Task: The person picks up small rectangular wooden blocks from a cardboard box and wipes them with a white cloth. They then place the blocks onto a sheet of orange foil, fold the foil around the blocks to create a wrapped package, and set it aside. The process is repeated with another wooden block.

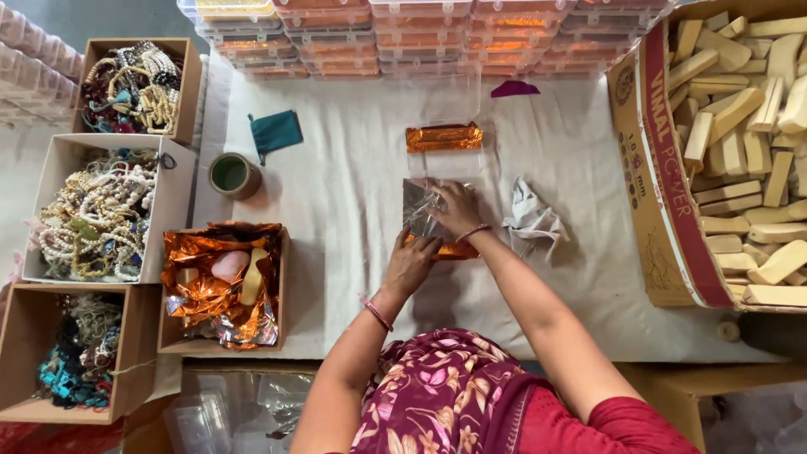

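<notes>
- Head view: I am watching both hands working at the middle of the white cloth (336, 202). My right hand (458, 208) is pinching a clear plastic sleeve (418, 208), fingers clamped on its top edge.
- My left hand (412, 262) is pressing flat on an orange foil packet (454, 250) just beneath; I cannot tell whether it grips.
- I judge the packet is being bagged; next calls for holding the sleeve mouth open while sliding.
- A second foil packet (444, 137) is lying in an open clear box (441, 97) beyond.
- Bead boxes (101, 214) are standing left, a wooden-block carton (664, 202) right, stacked clear boxes (420, 38) behind.
</notes>
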